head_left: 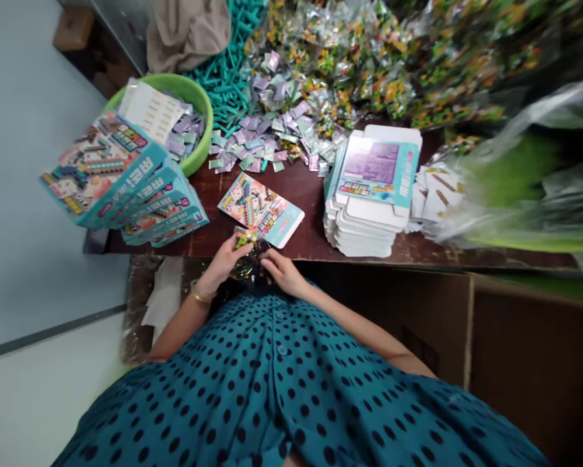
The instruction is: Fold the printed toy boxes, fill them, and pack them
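Polka-dotted teal fabric [281, 389] fills the near view, and just beyond it both hands meet at the bench [310, 194] edge. Left hand [222, 262] and right hand [282, 271] pinch a small clear packet [246, 254] of coloured pieces between them, fingers curled in on it from either side, so each grip is closed on the packet; it hangs just off the bench edge, close to the body, likely so both hands can work it. A gold bangle [200, 296] sits on the left wrist.

Just ahead of the grip lies a flat printed box [261, 209], within easy reach. Left of the grip, finished boxes [126, 181] lean in a stack. Right of the grip is a neat stack of flat box blanks [369, 194]. Farther out, a green basin [194, 110] holds small slips, with more packets [291, 130] heaped across the back of the bench.
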The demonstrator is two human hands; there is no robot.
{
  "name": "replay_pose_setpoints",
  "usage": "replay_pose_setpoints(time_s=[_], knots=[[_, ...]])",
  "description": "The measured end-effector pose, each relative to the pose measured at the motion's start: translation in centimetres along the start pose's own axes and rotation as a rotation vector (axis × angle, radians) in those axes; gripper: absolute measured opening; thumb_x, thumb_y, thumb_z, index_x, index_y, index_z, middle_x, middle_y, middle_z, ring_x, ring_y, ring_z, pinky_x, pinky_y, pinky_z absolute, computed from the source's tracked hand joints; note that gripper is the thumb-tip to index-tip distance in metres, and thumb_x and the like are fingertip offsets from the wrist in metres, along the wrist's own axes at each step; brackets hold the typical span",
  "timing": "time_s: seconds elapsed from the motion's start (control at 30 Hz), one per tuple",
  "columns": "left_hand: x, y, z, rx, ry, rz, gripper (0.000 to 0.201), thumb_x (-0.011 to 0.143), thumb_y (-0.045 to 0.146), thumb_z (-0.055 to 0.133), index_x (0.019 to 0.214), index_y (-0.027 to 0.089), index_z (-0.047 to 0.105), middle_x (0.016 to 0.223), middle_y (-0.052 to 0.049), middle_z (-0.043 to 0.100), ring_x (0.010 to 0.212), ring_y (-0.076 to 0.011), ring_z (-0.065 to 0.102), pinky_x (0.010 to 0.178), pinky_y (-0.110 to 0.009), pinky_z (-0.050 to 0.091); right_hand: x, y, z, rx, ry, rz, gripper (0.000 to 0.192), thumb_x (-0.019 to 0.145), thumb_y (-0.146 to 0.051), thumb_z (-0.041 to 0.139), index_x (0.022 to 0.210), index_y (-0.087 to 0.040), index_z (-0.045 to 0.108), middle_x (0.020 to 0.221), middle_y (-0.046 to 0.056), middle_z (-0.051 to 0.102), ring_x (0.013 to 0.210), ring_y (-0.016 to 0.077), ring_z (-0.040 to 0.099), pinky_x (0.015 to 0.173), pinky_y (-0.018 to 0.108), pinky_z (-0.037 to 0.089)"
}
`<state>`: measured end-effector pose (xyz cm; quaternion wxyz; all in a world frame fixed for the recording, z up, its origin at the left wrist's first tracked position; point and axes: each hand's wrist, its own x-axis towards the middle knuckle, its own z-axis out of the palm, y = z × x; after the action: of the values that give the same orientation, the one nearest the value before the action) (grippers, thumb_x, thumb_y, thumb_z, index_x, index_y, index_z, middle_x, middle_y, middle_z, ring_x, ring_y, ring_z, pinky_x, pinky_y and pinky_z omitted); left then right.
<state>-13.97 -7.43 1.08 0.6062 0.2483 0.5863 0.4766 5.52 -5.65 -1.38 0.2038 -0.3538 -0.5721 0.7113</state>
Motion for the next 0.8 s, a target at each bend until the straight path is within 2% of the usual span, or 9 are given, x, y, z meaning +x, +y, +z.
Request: replay_pose_setpoints(time_s=[0.1,0.23,0.3,0.4,0.47,0.53,0.6,0.67,0.8], knots=[[-2.1,-1.1,-1.0,-0.021,0.072,0.033,0.055,0.076,0.052,0.084,0.117,0.016,0.072,0.118,-0.010,0.076,0.113,-0.0258,0.069,0.103,-0.034,0.051,-1.8,1.2,1.8,0.097,0.014,-0.014,0.036,0.097,-0.058,0.053,0.110,-0.024,0.057,0.072,-0.004,0.061,0.052,0.0124,0.054,0.054,0.026,0.044],[-3.8,-2.3,-0.3,-0.184,0.059,0.203,0.071,0.077,0.069,0.077,0.132,0.024,0.064,0.137,-0.011,0.068,0.130,-0.0259,0.062,0.106,-0.037,0.052,-0.9,1.0,2.9,0.108,0.231,-0.113,0.035,0.100,-0.055,0.048,0.113,-0.023,0.057,0.072,-0.004,0.058,0.059,0.0136,0.056,0.059,0.027,0.045],[-4.2,-2.8,0.4,-0.162,0.055,0.231,0.070,0.075,0.062,0.083,0.134,0.030,0.063,0.143,-0.008,0.064,0.133,-0.0249,0.060,0.108,-0.035,0.051,-0.1,0.4,3.0,-0.023,0.278,-0.198,0.029,0.101,-0.049,0.052,0.111,-0.022,0.059,0.080,-0.002,0.064,0.070,0.0147,0.060,0.069,0.027,0.047],[-4.0,-3.2,1.5,-0.115,0.214,0.284,0.055,0.079,0.044,0.083,0.129,0.029,0.065,0.140,-0.006,0.066,0.131,-0.0227,0.062,0.111,-0.032,0.049,0.6,-0.2,3.2,-0.227,0.310,-0.302,0.023,0.100,-0.043,0.057,0.108,-0.021,0.063,0.097,0.003,0.068,0.089,0.0173,0.063,0.085,0.030,0.048],[-3.6,-3.3,2.1,-0.134,0.256,0.305,0.045,0.085,0.041,0.077,0.126,0.026,0.066,0.137,-0.007,0.067,0.131,-0.0221,0.062,0.111,-0.032,0.049,0.4,-0.1,3.2,-0.282,0.388,-0.354,0.028,0.097,-0.044,0.063,0.111,-0.020,0.063,0.117,0.008,0.066,0.110,0.0216,0.060,0.099,0.034,0.047],[-3.4,-3.4,2.8,-0.143,0.225,0.308,0.042,0.088,0.042,0.073,0.125,0.023,0.066,0.136,-0.008,0.068,0.130,-0.0227,0.062,0.111,-0.034,0.049,-0.1,0.4,3.3,-0.205,0.477,-0.351,0.041,0.093,-0.048,0.068,0.120,-0.019,0.060,0.132,0.012,0.059,0.124,0.0241,0.054,0.106,0.037,0.045],[-3.4,-3.5,3.5,-0.100,0.196,0.347,0.043,0.089,0.043,0.072,0.127,0.024,0.065,0.137,-0.007,0.067,0.131,-0.0235,0.062,0.112,-0.035,0.049,-0.5,0.9,3.2,-0.002,0.489,-0.295,0.045,0.093,-0.052,0.066,0.121,-0.018,0.058,0.127,0.011,0.061,0.116,0.0224,0.058,0.101,0.036,0.048],[-3.7,-3.8,4.4,-0.024,0.151,0.418,0.047,0.087,0.044,0.074,0.129,0.026,0.064,0.139,-0.006,0.066,0.135,-0.0241,0.059,0.113,-0.035,0.048,-0.9,1.1,3.0,0.188,0.443,-0.268,0.042,0.095,-0.056,0.060,0.111,-0.017,0.060,0.106,0.005,0.066,0.097,0.0180,0.061,0.089,0.031,0.050],[-4.3,-3.9,6.5,0.090,-0.012,0.404,0.046,0.085,0.048,0.076,0.123,0.024,0.068,0.133,-0.006,0.069,0.138,-0.0253,0.056,0.117,-0.035,0.044,-1.9,0.4,2.0,0.267,0.453,-0.420,0.040,0.094,-0.057,0.061,0.095,-0.017,0.062,0.090,-0.001,0.062,0.084,0.0141,0.057,0.081,0.026,0.047]])
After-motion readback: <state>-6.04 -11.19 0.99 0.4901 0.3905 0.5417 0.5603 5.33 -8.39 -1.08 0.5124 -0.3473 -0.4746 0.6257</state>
